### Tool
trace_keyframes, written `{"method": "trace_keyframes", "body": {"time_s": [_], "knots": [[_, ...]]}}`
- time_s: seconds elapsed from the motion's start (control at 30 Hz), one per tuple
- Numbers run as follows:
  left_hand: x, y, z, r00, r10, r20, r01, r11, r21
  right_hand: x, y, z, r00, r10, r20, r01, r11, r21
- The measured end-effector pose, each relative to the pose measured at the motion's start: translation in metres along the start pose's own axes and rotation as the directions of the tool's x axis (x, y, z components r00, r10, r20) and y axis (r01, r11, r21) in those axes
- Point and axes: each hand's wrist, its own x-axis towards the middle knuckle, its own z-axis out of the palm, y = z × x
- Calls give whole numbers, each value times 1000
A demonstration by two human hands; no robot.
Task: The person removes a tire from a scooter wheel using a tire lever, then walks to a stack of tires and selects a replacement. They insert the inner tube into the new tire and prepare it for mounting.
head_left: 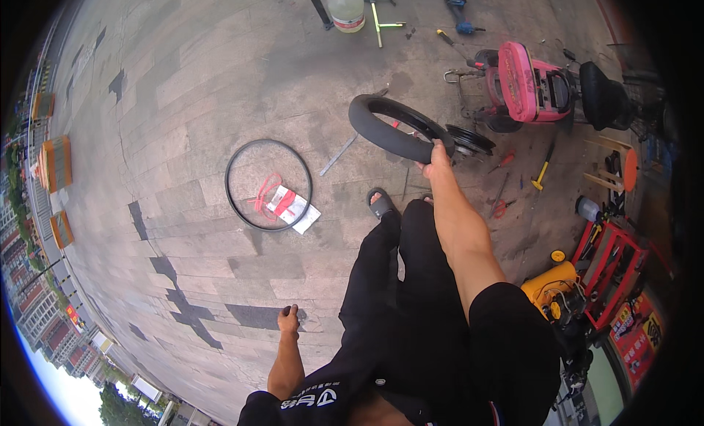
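My right hand (438, 158) is closed round the near edge of a thick black tire (372, 129), holding it tilted over the pavement. Just beyond that grip, a black wheel (473, 141) lies near the pink scooter. My left hand (289, 320) hangs low at my left side with its fingers curled; whatever it may hold is too small to make out. On the paving to the left lies a thin black ring (229, 180), like a narrow tire. Inside and partly across it are a red cord (265, 193) and a white and red packet (297, 209).
A pink scooter (519, 81) stands at the right. Around it lie a blue power drill (459, 15), a hammer (543, 169), a red-handled screwdriver (504, 160) and red-handled pliers (501, 209). A red rack (612, 272) and yellow machine (548, 286) are nearer. A clear jug (346, 11) stands far off.
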Motion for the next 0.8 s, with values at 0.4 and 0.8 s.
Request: {"method": "trace_keyframes", "body": {"time_s": [0.4, 0.8], "knots": [[28, 161, -64, 995, -71, -65, 50, 958, -281, -97, 11, 290, 990, 62, 129, -65, 998, 21], [55, 359, -93, 956, -261, 131, 292, 858, -422, -181, -1, 609, 943, 107, 316, -116, 993, 9]]}}
